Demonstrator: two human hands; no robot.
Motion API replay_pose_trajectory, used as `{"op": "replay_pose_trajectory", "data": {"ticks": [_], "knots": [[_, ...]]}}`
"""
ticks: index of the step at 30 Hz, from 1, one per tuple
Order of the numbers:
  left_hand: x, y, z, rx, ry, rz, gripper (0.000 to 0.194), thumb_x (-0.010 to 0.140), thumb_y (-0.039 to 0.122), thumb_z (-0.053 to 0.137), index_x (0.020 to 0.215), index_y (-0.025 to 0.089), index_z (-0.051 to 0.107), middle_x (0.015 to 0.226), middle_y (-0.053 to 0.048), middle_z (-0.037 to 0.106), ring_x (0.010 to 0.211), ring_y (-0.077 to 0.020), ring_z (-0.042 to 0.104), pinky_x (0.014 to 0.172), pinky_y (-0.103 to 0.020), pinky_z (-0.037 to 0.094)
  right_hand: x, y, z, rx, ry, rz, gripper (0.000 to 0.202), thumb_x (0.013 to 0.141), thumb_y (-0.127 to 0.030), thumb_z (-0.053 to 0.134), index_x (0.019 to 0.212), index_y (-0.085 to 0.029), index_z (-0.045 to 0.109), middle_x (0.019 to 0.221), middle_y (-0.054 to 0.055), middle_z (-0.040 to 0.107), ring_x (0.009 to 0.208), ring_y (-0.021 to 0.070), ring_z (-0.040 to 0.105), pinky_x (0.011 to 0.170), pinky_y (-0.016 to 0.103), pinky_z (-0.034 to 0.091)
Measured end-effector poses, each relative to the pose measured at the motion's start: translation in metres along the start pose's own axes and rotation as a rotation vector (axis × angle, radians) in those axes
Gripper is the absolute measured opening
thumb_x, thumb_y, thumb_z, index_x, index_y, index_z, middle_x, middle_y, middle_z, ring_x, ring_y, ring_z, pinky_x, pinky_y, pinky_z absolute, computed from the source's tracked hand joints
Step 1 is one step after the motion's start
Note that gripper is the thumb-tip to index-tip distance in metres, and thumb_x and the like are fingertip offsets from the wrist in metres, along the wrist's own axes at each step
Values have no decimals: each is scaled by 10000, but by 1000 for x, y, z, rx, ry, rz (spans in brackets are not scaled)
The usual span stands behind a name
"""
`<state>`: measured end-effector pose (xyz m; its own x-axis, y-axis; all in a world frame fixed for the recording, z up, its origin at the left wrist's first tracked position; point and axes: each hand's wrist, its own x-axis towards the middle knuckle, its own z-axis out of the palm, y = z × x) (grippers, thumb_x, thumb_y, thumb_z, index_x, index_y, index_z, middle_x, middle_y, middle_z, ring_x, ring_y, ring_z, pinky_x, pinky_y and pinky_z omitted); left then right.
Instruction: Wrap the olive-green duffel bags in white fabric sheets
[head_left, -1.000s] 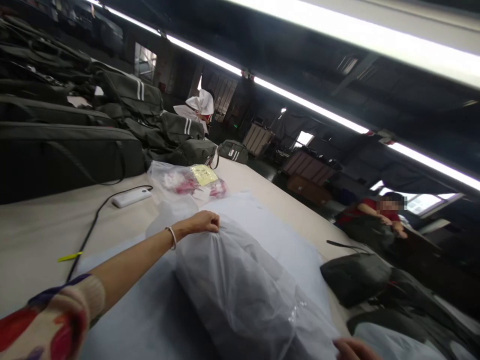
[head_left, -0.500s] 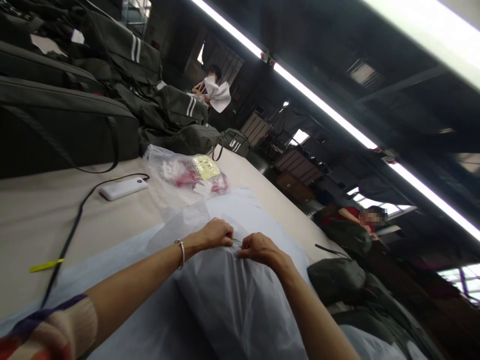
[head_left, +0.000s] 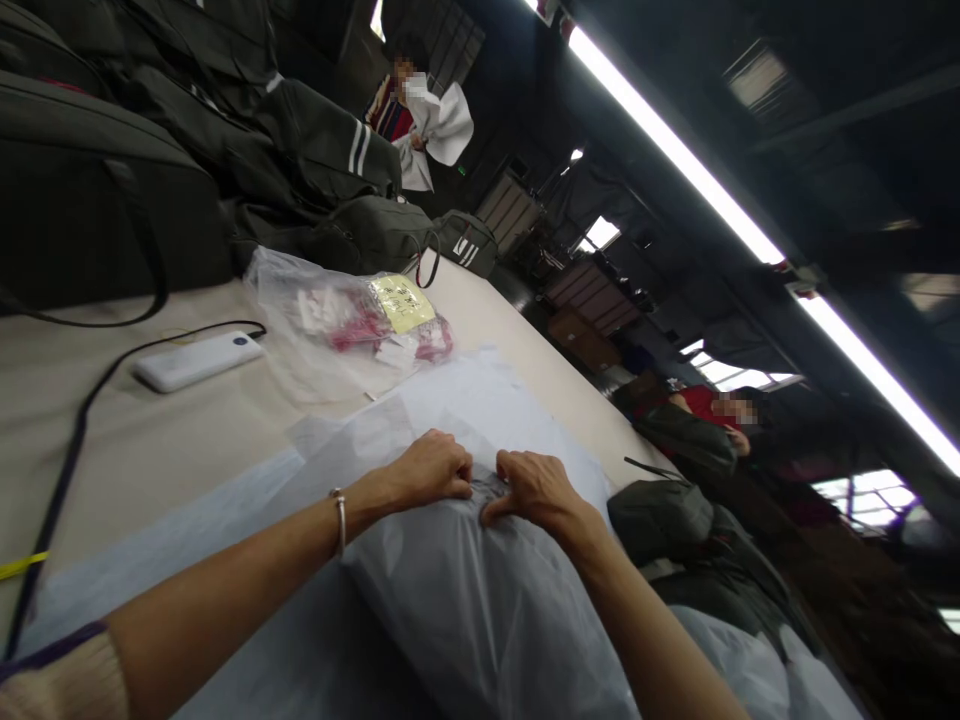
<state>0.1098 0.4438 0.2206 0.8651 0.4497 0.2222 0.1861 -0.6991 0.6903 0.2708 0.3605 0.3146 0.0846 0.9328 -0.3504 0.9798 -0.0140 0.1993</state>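
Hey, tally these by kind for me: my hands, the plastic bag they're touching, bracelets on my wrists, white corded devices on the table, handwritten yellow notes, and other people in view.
Hands: 2, left hand and right hand
Touched plastic bag: 1
Bracelet: 1
White corded device: 1
Yellow note: 1
Other people: 2
Total: 8

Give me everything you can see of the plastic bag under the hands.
The plastic bag looks thin, whitish-grey and translucent, creased and bulging; its contents cannot be made out. It lies over a pale sheet, its near end cut off by the picture's bottom edge. The film is bunched between the left hand and right hand, which both touch it.
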Motion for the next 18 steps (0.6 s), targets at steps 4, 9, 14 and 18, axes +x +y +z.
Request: {"op": "replay_pose_trajectory", "data": {"ticks": [4,9,14,18], "knots": [[1,-1,-2,-20,-25,-3,37,758,291,706,755,254,711,793,5,723,844,-199,619,848,-324,388,-1,31,14,362,24,34,740,522,-609,842,1113,-215,633,1111,70,649,1043,264,587,914,383,446],[2,-7,0,-33,-5,-8,25,743,271,691,742,249,703,761,1,705,830,-204,614,802,-319,388,-8,55,39,699,-31,161,944,536,-547,850,1348,-201,517,1387,110,537,1267,294,496,1086,415,373],[5,-17,8,-76,1,-14,19,735,269,677,725,262,691,762,32,699,829,-188,615,818,-312,380,-14,47,48,853,38,137,897,602,-544,818,1380,-236,497,1418,70,527,1308,270,471,1108,390,364],[8,-19,8,-58,-18,-12,45,763,285,664,727,269,686,758,37,693,805,-179,620,830,-325,400,-13,35,52,827,34,116,1029,465,-531,888,1380,-269,498,1433,59,513,1319,297,455,1131,420,334]]}}
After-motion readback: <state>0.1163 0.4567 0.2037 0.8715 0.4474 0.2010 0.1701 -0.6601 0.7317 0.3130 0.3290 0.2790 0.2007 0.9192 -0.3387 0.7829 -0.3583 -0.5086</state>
